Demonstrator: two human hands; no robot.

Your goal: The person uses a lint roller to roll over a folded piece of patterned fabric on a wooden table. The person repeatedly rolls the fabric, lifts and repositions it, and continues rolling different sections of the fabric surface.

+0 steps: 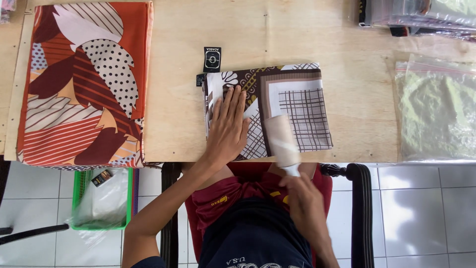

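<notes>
A folded brown, white and cream patterned scarf (297, 97) lies on the wooden table (183, 74) near its front edge. My left hand (228, 126) rests flat on the scarf's left part, fingers spread. My right hand (302, 198), below the table edge, grips the handle of a lint roller (281, 139) whose beige roll lies on the scarf's lower middle. Black tags (212, 59) stick out at the scarf's upper left corner.
A large folded orange and maroon patterned cloth (84, 79) covers the table's left. Clear plastic bags (434, 114) lie at right, more packaged items (421, 17) at top right. A green basket (101, 198) holding plastic stands on the tiled floor. A dark chair (359, 208) is under me.
</notes>
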